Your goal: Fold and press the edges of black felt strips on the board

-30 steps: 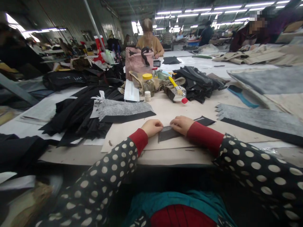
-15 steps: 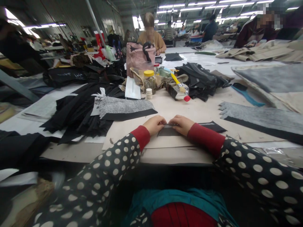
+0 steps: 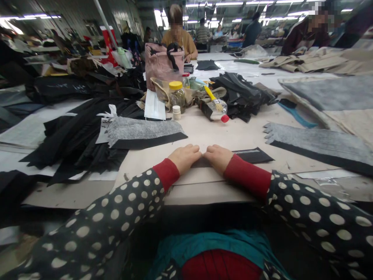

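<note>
My left hand (image 3: 184,157) and my right hand (image 3: 217,157) lie side by side on a narrow dark fabric strip (image 3: 250,155) that rests on a beige board (image 3: 204,136) at the table's near edge. Both hands have their fingers curled down and pressed onto the strip, fingertips nearly touching. Most of the strip is hidden under them; its right end sticks out past my right wrist.
A grey felt piece (image 3: 140,132) and a heap of black fabric (image 3: 78,140) lie to the left. A yellow-lidded jar (image 3: 176,95), a brush (image 3: 214,100) and a pink bag (image 3: 163,66) stand behind. Long grey pieces (image 3: 317,142) lie right. Other people work beyond.
My hands have drawn closer together over the dark strip, covering more of it. The view has shifted slightly to the right.
</note>
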Available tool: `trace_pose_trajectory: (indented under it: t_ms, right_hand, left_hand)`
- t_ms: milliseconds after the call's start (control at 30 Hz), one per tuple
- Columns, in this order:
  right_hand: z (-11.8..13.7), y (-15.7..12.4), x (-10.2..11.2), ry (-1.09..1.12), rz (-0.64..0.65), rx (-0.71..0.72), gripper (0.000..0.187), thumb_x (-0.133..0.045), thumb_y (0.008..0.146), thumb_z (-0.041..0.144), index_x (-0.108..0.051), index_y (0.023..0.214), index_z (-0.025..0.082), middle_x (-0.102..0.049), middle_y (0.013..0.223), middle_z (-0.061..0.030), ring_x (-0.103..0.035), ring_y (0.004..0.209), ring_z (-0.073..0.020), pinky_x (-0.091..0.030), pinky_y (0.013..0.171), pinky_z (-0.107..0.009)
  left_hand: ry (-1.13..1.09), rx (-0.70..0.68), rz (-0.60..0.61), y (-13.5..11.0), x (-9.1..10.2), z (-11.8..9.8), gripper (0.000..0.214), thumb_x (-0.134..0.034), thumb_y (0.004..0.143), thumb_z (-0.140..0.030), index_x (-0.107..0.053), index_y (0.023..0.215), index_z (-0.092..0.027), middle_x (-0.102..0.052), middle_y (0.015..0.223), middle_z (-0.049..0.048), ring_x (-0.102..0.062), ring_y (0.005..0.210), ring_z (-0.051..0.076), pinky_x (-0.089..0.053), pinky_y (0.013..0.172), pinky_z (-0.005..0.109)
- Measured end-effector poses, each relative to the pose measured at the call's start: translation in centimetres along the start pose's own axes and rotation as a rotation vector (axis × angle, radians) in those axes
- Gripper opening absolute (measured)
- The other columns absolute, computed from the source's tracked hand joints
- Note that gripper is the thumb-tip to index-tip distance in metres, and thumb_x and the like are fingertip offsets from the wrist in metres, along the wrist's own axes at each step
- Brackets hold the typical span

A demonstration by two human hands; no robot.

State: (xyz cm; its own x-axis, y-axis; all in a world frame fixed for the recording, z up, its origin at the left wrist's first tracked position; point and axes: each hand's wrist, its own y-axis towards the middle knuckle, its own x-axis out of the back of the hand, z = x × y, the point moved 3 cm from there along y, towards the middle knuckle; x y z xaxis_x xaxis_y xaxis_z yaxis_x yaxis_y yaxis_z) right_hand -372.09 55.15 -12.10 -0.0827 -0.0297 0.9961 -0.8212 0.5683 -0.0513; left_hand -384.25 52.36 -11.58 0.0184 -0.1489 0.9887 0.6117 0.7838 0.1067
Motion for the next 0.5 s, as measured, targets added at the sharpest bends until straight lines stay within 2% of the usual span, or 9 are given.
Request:
trace_pose_trajectory:
  t_ms: [133,267,333,500]
  right_hand:
    - [1.1,-0.5,0.2,-0.043,-0.035,-0.057,0.026,-0.033,0.081,0.011,-0.058,0.088,0.01,-0.053,0.085,-0.0129,-0.046,0.081,-0.0216,-0.035,0.066,-0.031]
    - [-0.2,-0.5,0.4,0.115,-0.053,-0.035,0.022,-0.04,0.08,0.019,-0.06,0.087,0.013,-0.055,0.085,-0.0095,-0.047,0.083,-0.0188,-0.036,0.075,-0.029]
    - [-1.8,-0.3,0.3,0.238,-0.074,-0.034,0.02,-0.048,0.077,0.024,-0.06,0.09,0.015,-0.054,0.088,-0.0075,-0.048,0.083,-0.0165,-0.036,0.077,-0.028]
    - [-4.9,0.0,-1.0,0.359,-0.05,-0.248,0.031,-0.061,0.063,0.042,-0.058,0.077,0.014,-0.053,0.078,-0.0058,-0.047,0.07,-0.0145,-0.037,0.064,-0.025]
  left_hand:
    - [0.06,-0.036,0.061,-0.1,0.4,-0.6,0.019,-0.035,0.081,-0.013,-0.054,0.085,-0.014,-0.052,0.085,0.0062,-0.047,0.075,0.018,-0.041,0.062,0.029]
    - [-0.042,0.043,0.075,0.4,0.6,0.1,0.016,-0.04,0.081,-0.022,-0.055,0.079,-0.016,-0.051,0.082,0.0043,-0.049,0.076,0.017,-0.041,0.064,0.029]
    - [-0.156,0.104,0.047,0.6,0.3,0.7,0.015,-0.045,0.08,-0.027,-0.055,0.079,-0.018,-0.051,0.082,0.0032,-0.049,0.077,0.017,-0.041,0.067,0.028]
    - [-0.427,0.24,-0.102,0.2,-1.1,1.8,0.018,-0.056,0.073,-0.028,-0.056,0.086,-0.016,-0.053,0.082,0.0026,-0.049,0.078,0.015,-0.041,0.072,0.027]
